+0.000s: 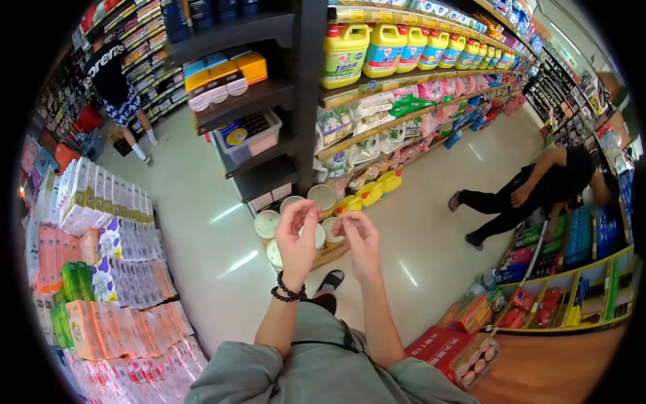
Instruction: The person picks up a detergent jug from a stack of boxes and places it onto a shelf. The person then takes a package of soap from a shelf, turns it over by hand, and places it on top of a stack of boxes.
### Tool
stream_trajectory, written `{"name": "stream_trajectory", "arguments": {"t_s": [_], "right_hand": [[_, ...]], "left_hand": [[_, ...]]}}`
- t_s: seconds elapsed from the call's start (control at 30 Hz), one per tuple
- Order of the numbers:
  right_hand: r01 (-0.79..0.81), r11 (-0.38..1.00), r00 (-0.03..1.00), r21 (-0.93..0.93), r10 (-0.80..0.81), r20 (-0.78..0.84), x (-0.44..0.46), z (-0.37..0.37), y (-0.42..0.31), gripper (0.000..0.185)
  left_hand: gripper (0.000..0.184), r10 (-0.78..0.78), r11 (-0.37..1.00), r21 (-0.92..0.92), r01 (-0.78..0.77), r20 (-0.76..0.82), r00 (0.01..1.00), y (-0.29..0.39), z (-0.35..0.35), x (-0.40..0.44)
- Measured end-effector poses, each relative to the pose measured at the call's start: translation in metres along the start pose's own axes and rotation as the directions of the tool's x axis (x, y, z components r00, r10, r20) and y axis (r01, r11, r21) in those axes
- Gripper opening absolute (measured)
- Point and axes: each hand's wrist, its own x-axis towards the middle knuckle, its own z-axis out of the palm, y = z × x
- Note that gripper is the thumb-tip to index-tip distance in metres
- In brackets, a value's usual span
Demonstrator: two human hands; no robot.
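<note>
My left hand (297, 230) is raised in front of my body, its fingers curled in toward the thumb. Close to its right, my right hand (358, 232) has bent fingers drawn to the thumb in a loose pinch. A small gap separates the two hands. Whether anything small sits in either one I cannot make out. A dark beaded bracelet (288, 294) circles my left wrist. Behind and below the hands, several round tubs with pale lids (267, 224) stand on the floor at the foot of the shelf, partly hidden by my hands.
Yellow jugs (346, 57) line the shelf ahead, with yellow bottles (370, 194) low down. Stacked tissue packs (128, 326) rise at left. One person (114, 77) stands at far left; another person in black (538, 185) bends at right. A red box (441, 350) lies near my right elbow.
</note>
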Motion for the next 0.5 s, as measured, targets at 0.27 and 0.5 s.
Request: {"name": "stream_trajectory", "arguments": {"t_s": [0.27, 0.5], "right_hand": [[0.008, 0.999, 0.996, -0.050, -0.003, 0.087, 0.140, -0.058, -0.032, 0.010], [-0.018, 0.999, 0.994, -0.030, 0.022, 0.108, 0.215, -0.090, -0.049, 0.010]], "left_hand": [[0.016, 0.062, 0.998, 0.028, -0.062, 0.006, 0.998, -0.038, 0.097, 0.094], [0.016, 0.033, 0.999, 0.019, -0.032, -0.048, 0.998, -0.068, 0.159, 0.140]]}}
